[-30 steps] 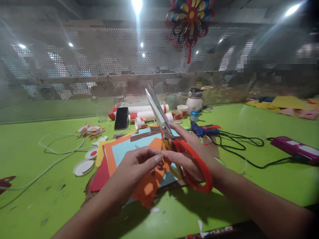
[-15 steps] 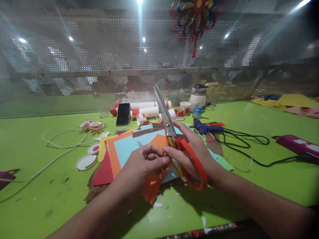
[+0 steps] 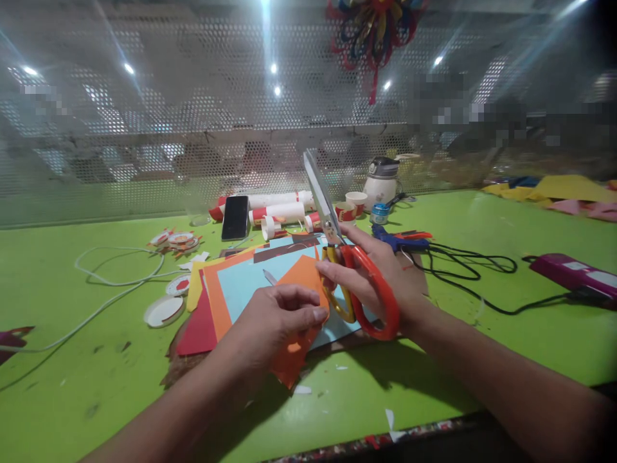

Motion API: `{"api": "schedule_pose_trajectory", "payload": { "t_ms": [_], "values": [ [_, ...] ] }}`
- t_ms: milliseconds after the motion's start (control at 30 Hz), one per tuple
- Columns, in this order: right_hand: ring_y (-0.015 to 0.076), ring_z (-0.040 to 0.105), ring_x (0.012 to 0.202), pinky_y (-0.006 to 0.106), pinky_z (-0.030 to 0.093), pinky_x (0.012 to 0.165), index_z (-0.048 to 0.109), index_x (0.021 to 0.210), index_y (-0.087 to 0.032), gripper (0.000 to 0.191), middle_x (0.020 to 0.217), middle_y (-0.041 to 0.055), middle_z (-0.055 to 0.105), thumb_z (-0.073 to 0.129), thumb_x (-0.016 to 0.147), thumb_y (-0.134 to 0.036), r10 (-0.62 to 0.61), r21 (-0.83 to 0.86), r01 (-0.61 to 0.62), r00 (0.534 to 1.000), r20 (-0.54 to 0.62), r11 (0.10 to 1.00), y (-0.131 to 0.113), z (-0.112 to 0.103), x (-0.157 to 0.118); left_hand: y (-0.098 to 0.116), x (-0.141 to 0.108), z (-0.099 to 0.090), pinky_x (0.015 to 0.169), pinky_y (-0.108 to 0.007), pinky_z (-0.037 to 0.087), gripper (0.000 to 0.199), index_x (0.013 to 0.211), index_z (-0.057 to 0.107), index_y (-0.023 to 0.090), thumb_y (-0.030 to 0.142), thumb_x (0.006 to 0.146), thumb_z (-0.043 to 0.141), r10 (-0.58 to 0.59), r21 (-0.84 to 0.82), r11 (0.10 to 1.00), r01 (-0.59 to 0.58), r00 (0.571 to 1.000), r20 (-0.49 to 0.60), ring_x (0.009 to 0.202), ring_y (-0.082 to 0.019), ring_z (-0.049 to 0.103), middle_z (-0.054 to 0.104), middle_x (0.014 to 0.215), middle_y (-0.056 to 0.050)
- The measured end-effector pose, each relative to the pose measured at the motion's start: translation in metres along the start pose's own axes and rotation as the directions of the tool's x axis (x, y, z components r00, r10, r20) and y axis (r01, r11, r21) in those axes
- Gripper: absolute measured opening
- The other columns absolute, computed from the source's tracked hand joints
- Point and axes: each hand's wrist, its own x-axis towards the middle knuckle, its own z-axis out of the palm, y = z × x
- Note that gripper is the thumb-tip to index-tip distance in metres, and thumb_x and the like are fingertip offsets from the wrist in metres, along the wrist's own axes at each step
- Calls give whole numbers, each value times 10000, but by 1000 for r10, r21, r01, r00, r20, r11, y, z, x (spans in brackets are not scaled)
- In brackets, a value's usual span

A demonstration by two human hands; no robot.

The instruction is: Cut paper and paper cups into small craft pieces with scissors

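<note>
My left hand pinches a piece of orange paper between thumb and fingers, with part of the sheet hanging below the hand. In my right hand are scissors with one red and one yellow handle loop, their blades pointing up and away from me, close together. The fingers of my right hand come near the orange paper's right edge. Beneath both hands lies a stack of coloured paper, with a light blue sheet on top and a red sheet at the left. A pen-like tip shows beside my left hand.
Behind the stack are a phone, white paper tubes, paper cups and a bottle. A blue glue gun with a black cord lies right, near a purple power strip. Decorated discs and a white cable lie left.
My right hand has turned the scissors slightly, so the handle loops face me more and the yellow loop shows wider. The left hand keeps its pinch on the orange paper.
</note>
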Motion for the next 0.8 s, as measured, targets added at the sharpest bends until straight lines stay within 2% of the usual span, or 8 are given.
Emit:
{"api": "schedule_pose_trajectory", "payload": {
  "t_ms": [100, 233, 367, 467, 600, 667, 733, 800],
  "values": [
    [114, 571, 554, 216, 454, 516, 562, 925, -186, 192, 621, -59, 565, 649, 766, -123, 9, 80, -13, 999, 48, 997, 6, 1, 0, 1, -3, -1, 552, -233, 371, 178, 657, 667, 131, 279, 640, 766, 39, 39, 998, -40, 999, 26, 528, -96, 499, 625, 613, -21],
    [115, 571, 552, 214, 455, 521, 524, 1068, -187, 334, 611, -73, 551, 652, 766, -125, 59, 136, -65, 997, 50, 989, 8, 2, 1, 3, -7, -2, 588, -228, 378, 167, 682, 686, 133, 294, 707, 721, 43, 30, 999, -45, 998, 55, 564, -99, 510, 652, 638, -39],
    [153, 598, 613, 247, 484, 587, 529, 932, -205, 171, 641, -28, 583, 637, 805, -163, 104, 57, -103, 995, -9, 993, 3, -1, 2, 9, -5, -9, 609, -219, 392, 146, 721, 690, 147, 286, 708, 732, 127, -59, 990, -128, 992, -25, 645, -110, 559, 653, 684, -27],
    [169, 581, 671, 257, 477, 617, 527, 828, -221, 84, 698, 5, 588, 595, 859, -259, 90, 21, -91, 996, 14, 996, 0, -1, 0, 18, -4, -19, 653, -205, 419, 142, 741, 690, 155, 276, 696, 750, 204, -158, 962, -223, 971, -126, 721, -106, 583, 651, 740, -16],
    [177, 539, 741, 289, 470, 667, 514, 885, -233, 255, 787, 20, 549, 480, 903, -486, 125, 175, -145, 985, 119, 974, 6, 13, -6, 28, -3, -30, 637, -169, 432, 139, 730, 692, 144, 259, 693, 761, 262, -276, 904, -325, 934, -241, 691, -75, 571, 631, 710, -5],
    [176, 535, 686, 308, 478, 631, 513, 975, -223, 398, 747, 16, 534, 458, 862, -600, 198, 224, -236, 964, 179, 946, 14, 26, -11, 32, -5, -32, 629, -157, 435, 128, 737, 694, 145, 244, 694, 762, 288, -323, 871, -370, 917, -276, 675, -64, 570, 628, 703, 1],
    [171, 533, 594, 300, 470, 552, 519, 944, -212, 576, 651, -5, 515, 475, 738, -749, 277, 263, -322, 941, 196, 909, 24, 37, -17, 35, -8, -31, 628, -158, 442, 120, 732, 691, 144, 230, 693, 764, 303, -356, 844, -401, 904, -302, 667, -63, 574, 631, 700, 0],
    [159, 513, 531, 283, 439, 492, 522, 975, -220, 632, 620, -15, 513, 480, 695, -785, 283, 264, -326, 940, 188, 908, 34, 44, -22, 40, -12, -28, 623, -166, 448, 121, 720, 686, 138, 223, 688, 766, 303, -382, 829, -409, 902, -309, 663, -71, 581, 636, 698, -9]
  ]
}}
